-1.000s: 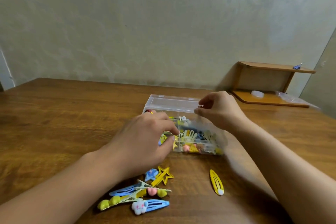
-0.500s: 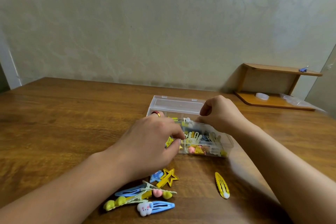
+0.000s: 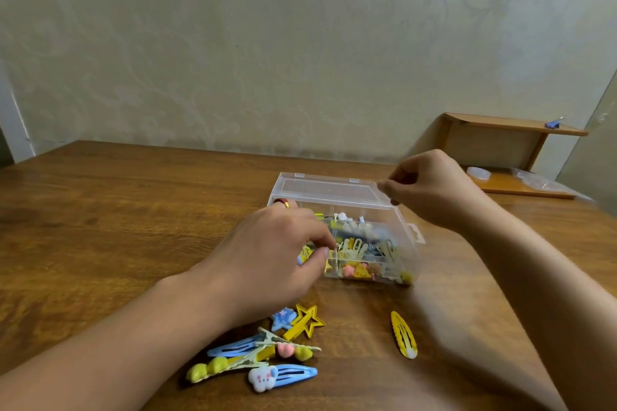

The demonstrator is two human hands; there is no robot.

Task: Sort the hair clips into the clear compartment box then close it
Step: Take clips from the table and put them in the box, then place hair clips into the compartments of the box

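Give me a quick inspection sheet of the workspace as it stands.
Surface: wooden table, bare wood at left.
Job's things: clear compartment box open, lid raised, clips inside; loose hair clips in a pile near the front edge, yellow clip apart to the right.
Clutter: nothing seen on the table.
Hands: left hand pinching at the box's left compartments; right hand pinching the lid's right corner.
Cables: nothing seen.
Surroundings: patterned wall; small wooden shelf at right.

Soft, even indoor light; faint shadows. Right hand motion-blurred; wide-angle bending at edges.
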